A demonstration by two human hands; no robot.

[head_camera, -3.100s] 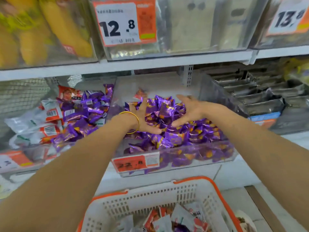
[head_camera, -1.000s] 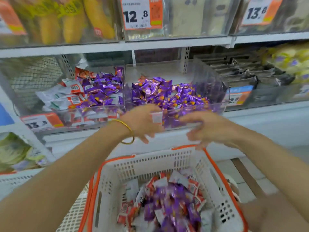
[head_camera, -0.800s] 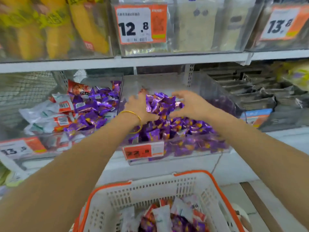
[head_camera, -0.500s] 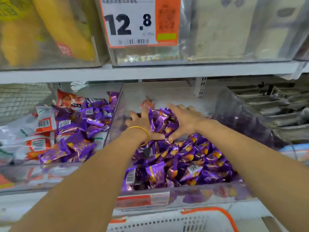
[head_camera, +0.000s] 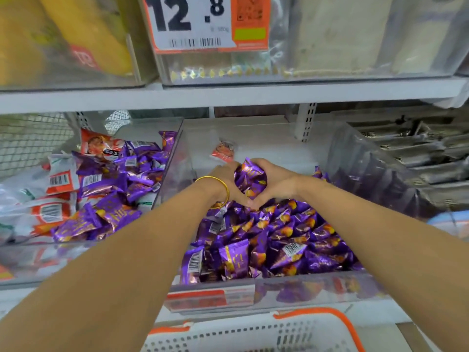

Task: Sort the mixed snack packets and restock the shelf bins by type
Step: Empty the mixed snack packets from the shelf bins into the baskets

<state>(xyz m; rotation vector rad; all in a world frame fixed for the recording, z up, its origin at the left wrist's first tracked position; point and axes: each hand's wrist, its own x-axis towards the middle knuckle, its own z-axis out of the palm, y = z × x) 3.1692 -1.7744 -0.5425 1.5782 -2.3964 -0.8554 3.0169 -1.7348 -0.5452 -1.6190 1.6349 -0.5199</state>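
Both hands clasp a bunch of purple packets (head_camera: 250,177) over the clear bin (head_camera: 317,288).
L hand (head_camera: 222,177) and R hand (head_camera: 278,180) curl round it from each side; it sits btwn the palms, just above the pile (head_camera: 269,240). Shiny foil w/ orange print; prob. several packets.

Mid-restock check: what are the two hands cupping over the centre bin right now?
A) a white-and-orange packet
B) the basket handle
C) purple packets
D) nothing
C: the left hand and right hand curl round a bunch of purple packets, held between them above the purple pile in the centre bin.
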